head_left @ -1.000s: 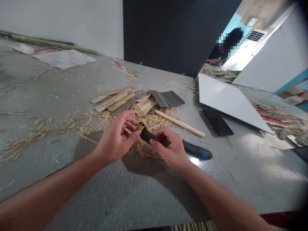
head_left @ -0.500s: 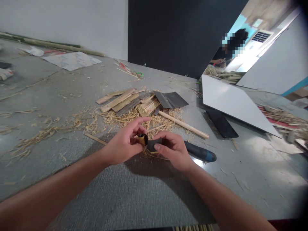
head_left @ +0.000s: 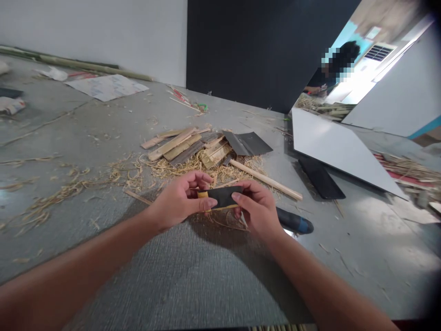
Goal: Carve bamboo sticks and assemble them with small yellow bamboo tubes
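My left hand [head_left: 179, 202] pinches the yellow end of a short bamboo piece [head_left: 204, 195] that is wrapped in a dark strip of sandpaper [head_left: 222, 196]. My right hand [head_left: 257, 209] grips the sandpaper-covered part from the other side, fingers closed round it. Both hands hover just above a heap of bamboo shavings [head_left: 213, 172] on the grey floor [head_left: 193, 276]. A blue-handled tool [head_left: 296, 224] lies right behind my right hand.
Split bamboo slats [head_left: 175, 145], dark sandpaper sheets [head_left: 248, 142] and a pale stick [head_left: 265, 180] lie beyond the hands. A white board [head_left: 334, 147] and a black flat object [head_left: 319, 177] sit at the right. Another person works at the far right behind it.
The wrapped piece has turned from pointing up and away to lying level between my hands. Both hands have closed in on it, and the view has shifted slightly.
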`<state>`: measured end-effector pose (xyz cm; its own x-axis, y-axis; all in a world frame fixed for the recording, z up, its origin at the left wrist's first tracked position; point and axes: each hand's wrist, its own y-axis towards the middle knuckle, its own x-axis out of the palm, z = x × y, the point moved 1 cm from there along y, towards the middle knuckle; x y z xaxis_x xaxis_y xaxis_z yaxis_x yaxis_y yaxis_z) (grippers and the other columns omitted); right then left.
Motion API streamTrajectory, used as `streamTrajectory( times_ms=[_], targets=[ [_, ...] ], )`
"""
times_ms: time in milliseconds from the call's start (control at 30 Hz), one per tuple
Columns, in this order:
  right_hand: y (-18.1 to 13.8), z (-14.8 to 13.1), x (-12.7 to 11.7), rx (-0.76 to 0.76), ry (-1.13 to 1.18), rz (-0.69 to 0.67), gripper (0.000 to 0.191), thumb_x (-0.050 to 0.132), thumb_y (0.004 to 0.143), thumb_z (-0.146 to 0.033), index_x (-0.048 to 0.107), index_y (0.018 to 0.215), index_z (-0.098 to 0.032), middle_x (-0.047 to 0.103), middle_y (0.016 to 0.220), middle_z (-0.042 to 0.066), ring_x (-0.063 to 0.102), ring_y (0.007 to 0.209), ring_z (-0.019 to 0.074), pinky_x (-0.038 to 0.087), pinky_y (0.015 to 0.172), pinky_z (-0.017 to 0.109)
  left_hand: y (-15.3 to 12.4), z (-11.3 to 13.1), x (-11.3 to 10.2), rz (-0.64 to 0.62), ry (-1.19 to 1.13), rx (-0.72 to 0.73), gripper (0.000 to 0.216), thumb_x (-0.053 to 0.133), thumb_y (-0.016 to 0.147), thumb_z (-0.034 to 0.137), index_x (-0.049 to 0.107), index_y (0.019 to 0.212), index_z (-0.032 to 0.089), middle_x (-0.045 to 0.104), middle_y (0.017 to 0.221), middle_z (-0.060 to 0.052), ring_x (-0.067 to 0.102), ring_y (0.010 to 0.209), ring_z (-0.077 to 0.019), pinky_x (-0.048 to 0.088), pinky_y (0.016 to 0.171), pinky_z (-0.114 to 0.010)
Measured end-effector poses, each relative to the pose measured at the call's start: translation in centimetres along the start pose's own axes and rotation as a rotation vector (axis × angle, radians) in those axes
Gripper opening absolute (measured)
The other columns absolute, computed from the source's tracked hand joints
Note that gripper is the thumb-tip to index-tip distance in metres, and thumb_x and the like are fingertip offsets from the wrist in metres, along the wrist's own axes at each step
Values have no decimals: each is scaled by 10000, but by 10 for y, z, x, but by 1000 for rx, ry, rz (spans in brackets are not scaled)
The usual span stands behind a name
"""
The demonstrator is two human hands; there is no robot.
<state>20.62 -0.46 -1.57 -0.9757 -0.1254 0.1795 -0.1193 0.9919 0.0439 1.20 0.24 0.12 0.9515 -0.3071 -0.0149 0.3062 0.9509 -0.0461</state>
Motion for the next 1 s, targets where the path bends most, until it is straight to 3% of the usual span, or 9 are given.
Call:
streamTrajectory(
  times_ms=[100, 200, 367, 567, 767, 1000],
  targets=[
    [4, -1, -1, 4, 68, 71, 131, 734, 717, -213, 646, 813, -201, 569, 607, -54, 458, 402, 57, 364, 361, 186, 0, 0, -4, -27, -37, 3, 468, 722, 695, 165, 562, 1133, 192, 571, 884, 2, 633, 715, -115, 557, 683, -278],
    [5, -4, 0, -1, 97, 100, 155, 747, 693, -203, 645, 810, -203, 567, 636, -59, 461, 403, 49, 359, 353, 180, 1, -3, -6, -44, -158, 12, 430, 642, 747, 139, 564, 1163, 214, 594, 930, -16, 658, 696, -126, 564, 667, -298],
    [8, -9, 0, 23, 145, 182, 163, 749, 664, -195, 628, 774, -197, 555, 673, -60, 435, 402, 31, 354, 356, 183, 5, -9, -8, -3, -233, 29, 286, 647, 731, 159, 643, 1014, 204, 656, 946, -33, 672, 649, -132, 548, 601, -274],
    [12, -12, -3, 43, 171, 241, 191, 749, 639, -193, 613, 773, -188, 509, 632, -68, 435, 402, 37, 338, 360, 187, 6, -11, -10, 36, -145, -33, 124, 600, 764, 190, 697, 842, 186, 682, 883, -39, 651, 645, -136, 541, 615, -287],
    [9, -11, -2, 22, 141, 230, 177, 752, 645, -194, 621, 764, -194, 522, 645, -62, 427, 402, 39, 338, 359, 201, 0, -1, -7, 72, 121, 90, 177, 698, 769, 343, 683, 805, 171, 632, 700, -12, 566, 592, -115, 456, 533, -235],
    [9, -10, 0, 0, 114, 191, 158, 743, 670, -196, 619, 768, -204, 534, 644, -64, 433, 404, 38, 349, 361, 195, -2, 4, -5, 108, 157, 98, 170, 716, 735, 272, 584, 766, 169, 530, 602, 37, 487, 480, -76, 379, 437, -197]
  ],
)
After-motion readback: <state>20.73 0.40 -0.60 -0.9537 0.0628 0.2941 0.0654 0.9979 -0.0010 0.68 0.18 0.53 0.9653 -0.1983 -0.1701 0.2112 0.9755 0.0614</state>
